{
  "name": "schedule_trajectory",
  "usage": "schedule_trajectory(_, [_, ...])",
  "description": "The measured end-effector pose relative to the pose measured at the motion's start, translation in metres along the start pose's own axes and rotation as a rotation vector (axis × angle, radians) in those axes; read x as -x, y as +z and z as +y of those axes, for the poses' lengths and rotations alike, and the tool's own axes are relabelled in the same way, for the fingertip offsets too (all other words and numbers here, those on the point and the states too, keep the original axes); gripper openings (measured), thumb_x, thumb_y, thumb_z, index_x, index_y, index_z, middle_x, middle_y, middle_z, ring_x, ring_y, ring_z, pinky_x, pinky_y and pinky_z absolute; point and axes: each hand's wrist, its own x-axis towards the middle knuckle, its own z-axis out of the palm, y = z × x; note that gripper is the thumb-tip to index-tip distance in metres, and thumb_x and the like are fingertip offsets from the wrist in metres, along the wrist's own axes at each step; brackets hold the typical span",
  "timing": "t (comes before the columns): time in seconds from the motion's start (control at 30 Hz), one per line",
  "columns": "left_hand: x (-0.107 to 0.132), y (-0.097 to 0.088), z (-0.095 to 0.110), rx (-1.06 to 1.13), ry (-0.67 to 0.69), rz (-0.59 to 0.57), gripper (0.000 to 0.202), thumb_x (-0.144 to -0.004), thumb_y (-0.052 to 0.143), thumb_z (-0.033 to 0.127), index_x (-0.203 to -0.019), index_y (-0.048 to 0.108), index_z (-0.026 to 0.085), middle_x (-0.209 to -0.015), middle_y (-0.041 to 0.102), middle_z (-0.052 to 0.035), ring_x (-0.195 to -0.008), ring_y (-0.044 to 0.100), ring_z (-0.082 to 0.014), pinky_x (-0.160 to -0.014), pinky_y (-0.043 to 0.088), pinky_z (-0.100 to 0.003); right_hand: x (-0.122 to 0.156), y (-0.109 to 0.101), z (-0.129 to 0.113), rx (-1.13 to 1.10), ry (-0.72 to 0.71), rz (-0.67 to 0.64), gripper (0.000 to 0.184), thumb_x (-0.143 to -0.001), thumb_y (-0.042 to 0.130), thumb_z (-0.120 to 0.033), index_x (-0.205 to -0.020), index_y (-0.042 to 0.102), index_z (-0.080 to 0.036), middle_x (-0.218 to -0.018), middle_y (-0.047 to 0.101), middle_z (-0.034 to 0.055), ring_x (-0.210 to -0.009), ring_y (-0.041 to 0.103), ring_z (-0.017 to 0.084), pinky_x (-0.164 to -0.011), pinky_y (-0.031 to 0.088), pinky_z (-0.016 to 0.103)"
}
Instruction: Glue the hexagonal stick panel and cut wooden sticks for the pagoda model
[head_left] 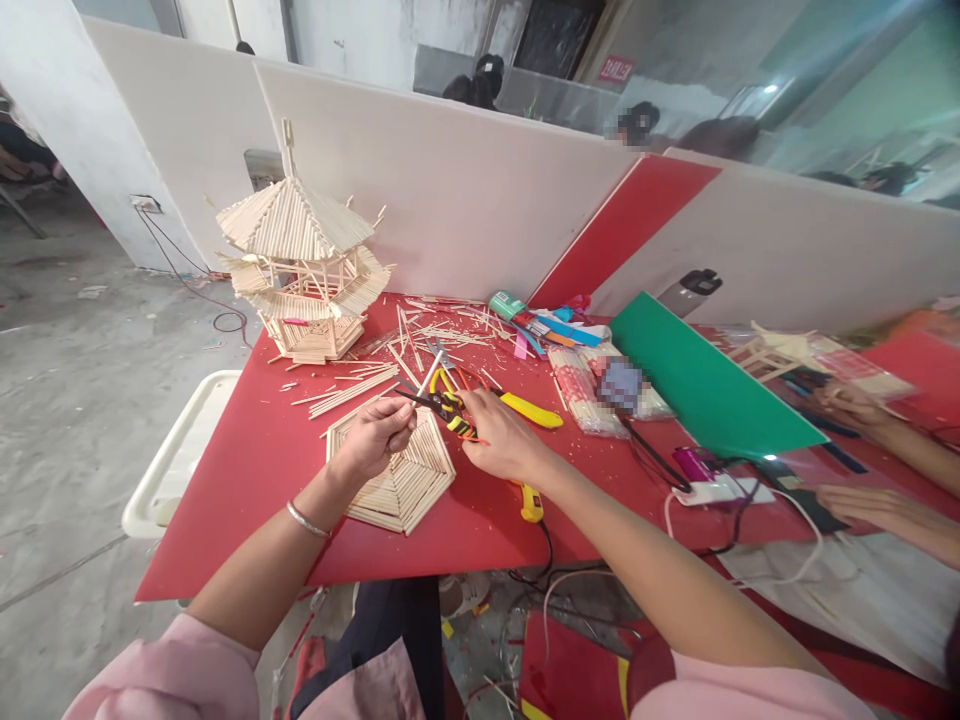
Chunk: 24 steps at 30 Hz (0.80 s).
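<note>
My left hand pinches a thin pale wooden stick, which slants up and away from its fingertips. In my right hand is a pair of cutting pliers with black jaws and yellow-and-black grips. Those jaws point left and meet the stick close to my left fingertips; whether they are fully closed I cannot make out. Beneath both hands, a hexagonal panel of sticks lies flat on the red table. Just beyond my right hand lies another tool with a yellow handle.
A stick-built pagoda model stands at the back left, with loose sticks and scraps nearby. Bundled sticks, a green board and a power strip are rightward. A yellow corded tool lies near the front. Another person's hands work at far right.
</note>
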Motion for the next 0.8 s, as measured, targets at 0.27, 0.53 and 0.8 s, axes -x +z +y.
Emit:
schedule_trajectory(0.27, [0.002, -0.002, -0.001, 0.015, -0.049, -0.107, 0.036, -0.076, 0.081, 0.041, -0.066, 0.064, 0.012, -0.054, 0.048, 0.0040, -0.037, 0.027, 0.0003, -0.037, 0.017, -0.016, 0.000, -0.004, 0.008, -0.039, -0.067, -0.002, 0.057, -0.072, 0.053, -0.011, -0.128, 0.043, -0.019, -0.121, 0.053, 0.0140, -0.118, 0.053, 0.029, -0.103, 0.045, 0.044])
schedule_trajectory(0.53, [0.002, -0.005, -0.001, 0.062, -0.103, -0.164, 0.032, -0.080, 0.078, 0.039, -0.070, 0.063, 0.012, -0.056, 0.048, 0.0045, -0.035, 0.026, 0.0007, -0.035, 0.014, -0.015, -0.003, -0.006, 0.008, 0.003, -0.069, -0.030, 0.055, -0.071, 0.053, -0.011, -0.125, 0.045, -0.016, -0.116, 0.056, 0.0151, -0.114, 0.055, 0.032, -0.100, 0.047, 0.047])
schedule_trajectory(0.8, [0.001, 0.000, 0.004, 0.027, -0.035, -0.040, 0.032, -0.076, 0.082, 0.039, -0.075, 0.063, 0.013, -0.061, 0.056, 0.0028, -0.037, 0.028, 0.0011, -0.037, 0.015, -0.016, -0.002, -0.012, 0.004, -0.032, -0.021, -0.082, 0.061, -0.074, 0.052, -0.011, -0.134, 0.044, -0.019, -0.124, 0.055, 0.0133, -0.119, 0.055, 0.027, -0.103, 0.044, 0.042])
